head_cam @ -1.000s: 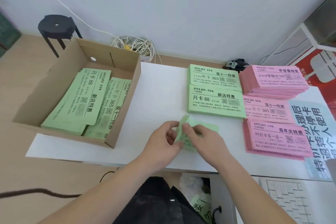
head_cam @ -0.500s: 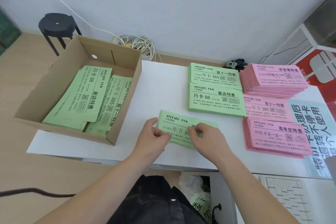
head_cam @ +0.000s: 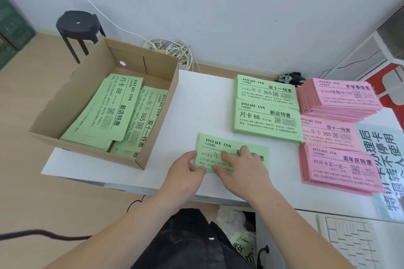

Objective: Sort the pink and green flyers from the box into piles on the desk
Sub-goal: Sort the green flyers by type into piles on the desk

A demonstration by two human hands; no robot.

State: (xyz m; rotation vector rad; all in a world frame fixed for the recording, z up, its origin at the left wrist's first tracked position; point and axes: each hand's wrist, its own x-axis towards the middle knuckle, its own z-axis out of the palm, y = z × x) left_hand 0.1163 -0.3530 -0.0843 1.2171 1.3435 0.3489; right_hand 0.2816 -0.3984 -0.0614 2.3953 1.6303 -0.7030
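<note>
Mix-up risk is the big one here. The green stack (head_cam: 231, 148) under both hands reads 年卡 and 双, so I reckon it belongs on the far 365 pile (head_cam: 266, 91). But the 88 pile (head_cam: 266, 122) sits right between them in the same shade of green, so it'd be easy to drop it there by mistake.

The left hand (head_cam: 185, 168) pinches the stack's left edge, and the right hand (head_cam: 242, 168) lies flat on top with its fingers slightly spread. Nothing clamps the right side, so loose sheets could fan out or slide on a lift. The stack is also near the front edge of the desk (head_cam: 207, 98).

Around it, the box (head_cam: 157, 129) on the left holds more green flyers (head_cam: 109, 111) in two overlapping heaps. Three pink piles (head_cam: 336, 133) sit just beside the green ones, with a blue sign (head_cam: 384, 159) and a keyboard (head_cam: 354, 244) further right.
</note>
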